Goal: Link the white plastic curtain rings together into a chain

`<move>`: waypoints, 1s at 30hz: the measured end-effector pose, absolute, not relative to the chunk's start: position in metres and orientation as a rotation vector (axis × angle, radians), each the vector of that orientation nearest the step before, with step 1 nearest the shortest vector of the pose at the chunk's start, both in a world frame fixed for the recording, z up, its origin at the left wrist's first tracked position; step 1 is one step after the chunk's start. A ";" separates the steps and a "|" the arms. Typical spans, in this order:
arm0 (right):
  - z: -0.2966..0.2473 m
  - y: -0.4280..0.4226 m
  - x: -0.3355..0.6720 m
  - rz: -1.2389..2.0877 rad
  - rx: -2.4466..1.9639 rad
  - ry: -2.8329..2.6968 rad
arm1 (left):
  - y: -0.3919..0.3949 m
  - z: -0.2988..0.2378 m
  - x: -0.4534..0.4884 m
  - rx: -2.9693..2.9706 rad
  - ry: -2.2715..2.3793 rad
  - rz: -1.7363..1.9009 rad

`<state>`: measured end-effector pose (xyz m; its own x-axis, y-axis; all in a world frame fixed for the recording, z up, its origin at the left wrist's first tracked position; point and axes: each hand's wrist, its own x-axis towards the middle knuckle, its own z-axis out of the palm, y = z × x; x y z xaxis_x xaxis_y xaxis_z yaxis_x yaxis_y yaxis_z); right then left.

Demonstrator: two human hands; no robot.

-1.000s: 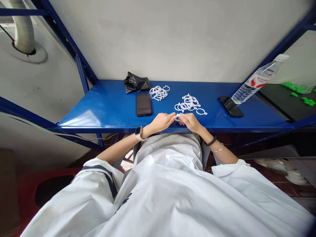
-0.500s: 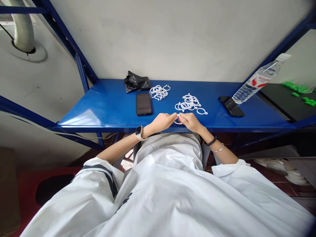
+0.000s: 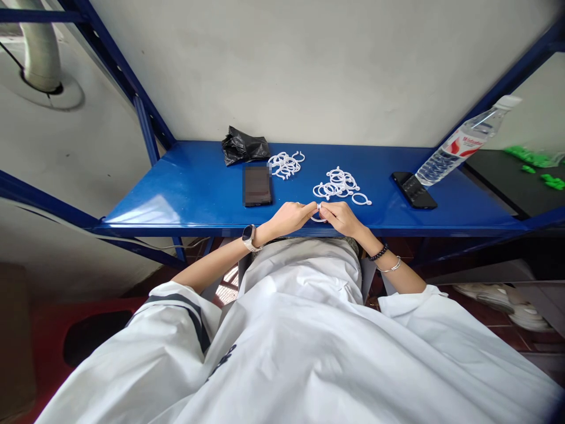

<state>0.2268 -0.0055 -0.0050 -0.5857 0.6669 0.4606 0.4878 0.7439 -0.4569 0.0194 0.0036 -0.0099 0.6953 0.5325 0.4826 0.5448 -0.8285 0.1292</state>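
White plastic is being pinched at the near edge of the blue table (image 3: 194,182), where a ring (image 3: 319,206) is being held between the left hand (image 3: 291,218) and the right hand (image 3: 346,217). Its small knobs are being gripped by closed fingertips from both sides, while its round part is being shown just nearer, below them. How the left hand's remaining fingers are being placed cannot be told; they are being hidden behind the hand.

In this hold, the plastic is probably being handled best when both sides are being pressed evenly, with the knobs being lined up and the round part not being twisted. Where one side is being squeezed harder, slipping is likely being risked. Force is perhaps being used best when it is being applied gently, close to the knobs.

Just beyond the hands, a pile of rings (image 3: 336,184) is being borne by the table, with a lone ring (image 3: 369,203) to its right. Farther left, a second heap (image 3: 286,167) is being flanked by a black bag (image 3: 244,146).
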 end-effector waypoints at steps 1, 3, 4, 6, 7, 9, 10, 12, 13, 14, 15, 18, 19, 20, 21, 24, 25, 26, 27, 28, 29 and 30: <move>-0.005 -0.006 0.227 0.383 -0.862 -2.314 | 0.004 -0.010 0.019 -2.871 -0.911 -0.803; -0.004 -0.006 0.227 0.395 -0.857 -2.314 | 0.003 -0.010 0.019 -2.872 -0.911 -0.795; -0.004 -0.005 0.227 0.401 -0.854 -2.314 | 0.003 -0.010 0.019 -2.873 -0.911 -0.791; -0.003 -0.005 0.228 0.412 -0.849 -2.317 | 0.004 -0.010 0.019 -2.875 -0.911 -0.784; -0.003 -0.005 0.228 0.414 -0.846 -2.319 | 0.004 -0.010 0.019 -2.878 -0.913 -0.780; -0.002 -0.005 0.228 0.414 -0.842 -2.323 | 0.004 -0.009 0.020 -2.885 -0.922 -0.771; -0.002 -0.005 0.228 0.412 -0.841 -2.325 | 0.004 -0.009 0.020 -2.887 -0.931 -0.768; -0.002 -0.005 0.228 0.407 -0.840 -2.326 | 0.004 -0.009 0.020 -2.892 -0.957 -0.763; -0.002 -0.005 0.228 0.407 -0.839 -2.327 | 0.004 -0.009 0.019 -2.896 -0.969 -0.762; -0.002 -0.005 0.228 0.406 -0.839 -2.326 | 0.004 -0.010 0.019 -2.904 -0.978 -0.761; -0.003 -0.004 0.228 0.405 -0.839 -2.327 | 0.004 -0.010 0.019 -2.915 -0.986 -0.759; -0.004 -0.004 0.227 0.394 -0.836 -2.327 | 0.005 -0.010 0.018 -2.958 -1.007 -0.756; -0.004 -0.004 0.227 0.387 -0.834 -2.328 | 0.005 -0.011 0.018 -2.969 -1.015 -0.759; -0.005 -0.003 0.227 0.378 -0.833 -2.328 | 0.005 -0.011 0.018 -2.979 -1.020 -0.765; -0.005 -0.003 0.227 0.368 -0.834 -2.329 | 0.005 -0.011 0.018 -2.988 -1.024 -0.774; -0.006 -0.003 0.227 0.337 -0.841 -2.332 | 0.005 -0.011 0.018 -3.011 -1.014 -0.815; -0.006 -0.003 0.226 0.329 -0.841 -2.335 | 0.005 -0.010 0.018 -3.016 -1.010 -0.829; -0.006 -0.003 0.226 0.321 -0.841 -2.337 | 0.005 -0.010 0.018 -3.020 -1.006 -0.841; -0.006 -0.003 0.226 0.312 -0.839 -2.339 | 0.005 -0.010 0.018 -3.023 -1.003 -0.851; -0.007 -0.003 0.226 0.303 -0.835 -2.341 | 0.005 -0.010 0.018 -3.024 -1.003 -0.859; -0.007 -0.003 0.226 0.295 -0.831 -2.343 | 0.005 -0.010 0.017 -3.025 -1.004 -0.866; -0.007 -0.003 0.226 0.287 -0.825 -2.344 | 0.005 -0.010 0.017 -3.027 -1.006 -0.872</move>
<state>0.2258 -0.0028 -0.0072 -0.6059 0.6255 0.4916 0.4883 0.7802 -0.3908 0.0174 0.0053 -0.0104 0.6780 0.5967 0.4293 0.5099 -0.8024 0.3100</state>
